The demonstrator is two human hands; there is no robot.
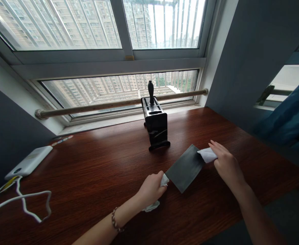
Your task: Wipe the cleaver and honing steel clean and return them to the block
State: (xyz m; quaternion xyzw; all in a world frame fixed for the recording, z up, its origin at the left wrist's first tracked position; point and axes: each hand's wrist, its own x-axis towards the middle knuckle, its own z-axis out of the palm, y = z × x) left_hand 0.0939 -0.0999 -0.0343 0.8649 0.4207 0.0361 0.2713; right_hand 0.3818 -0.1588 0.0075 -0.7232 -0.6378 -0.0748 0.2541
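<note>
The broad dark steel cleaver blade is steadied by the left hand, clenched around its tissue-wrapped handle, while a white tissue is pinched onto the blade by the right hand for wiping.

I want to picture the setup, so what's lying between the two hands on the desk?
In the head view, a dark cleaver blade spans between the left hand and right hand, each holding white tissue against it.
</note>
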